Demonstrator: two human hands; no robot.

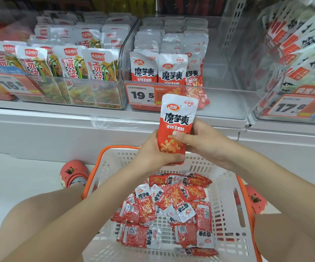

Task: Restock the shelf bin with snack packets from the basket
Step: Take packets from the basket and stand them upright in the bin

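- I hold one red-and-white konjac snack packet upright between both hands, above the far rim of the basket and just below the shelf edge.
- My left hand wraps around the packet's lower end, with the thumb across the bottom edge.
- My right hand pinches the packet's right side, its thumb pressed flat on the printed front.
- The clear shelf bin with the 19.5 price tag is only partly filled. Three rows of the same packets stand along its left side.
- The right half of that bin shows bare plastic, so I judge there is room for several more rows.
- The white basket with the orange rim sits on the floor between my knees. A loose heap of matching packets lies in it, some face up, some showing barcodes.
- I judge the job to be somewhere in the middle. Some stock stands in the bin, one packet is in transit, and well over a dozen wait in the basket.
- What is left, as I read it, is to lift this packet over the bin's front wall and stand it beside the existing rows, then repeat that for the heap.
- The neighbouring bin of green-printed packets on the left looks full, and it is not part of this job.
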